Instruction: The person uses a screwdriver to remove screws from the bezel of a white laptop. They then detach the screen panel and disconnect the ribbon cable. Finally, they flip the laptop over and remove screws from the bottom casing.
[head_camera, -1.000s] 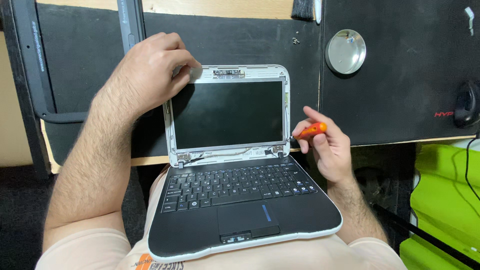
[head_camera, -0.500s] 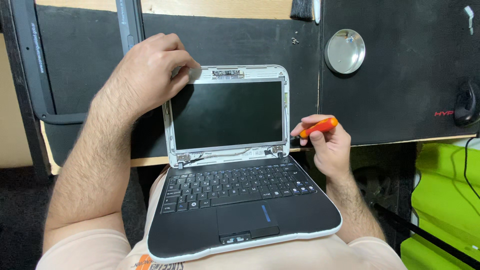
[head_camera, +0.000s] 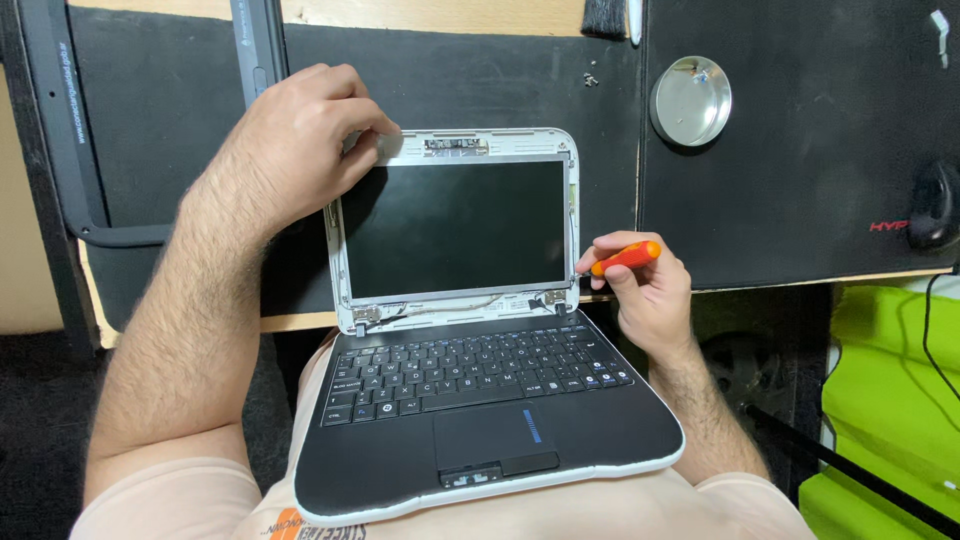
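From the head camera: one small black-and-white plastic laptop (head_camera: 470, 360) rests open on the person's lap, its bezel stripped off — bare white frame, dark glossy panel. The left hand (head_camera: 300, 150) pinches the lid's top-left corner; the right hand (head_camera: 645, 290) is closed around one orange-handled screwdriver (head_camera: 625, 258) at the screen's right edge. One round shiny metal dish (head_camera: 690, 100) sits on two black matte desk mats (head_camera: 800, 180).

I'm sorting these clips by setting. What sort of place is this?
Probably a small electronics repair bench. A small laptop with its screen bezel removed rests on the person's lap, the right hand holds an orange-handled screwdriver, and a round metal dish sits on black mats.
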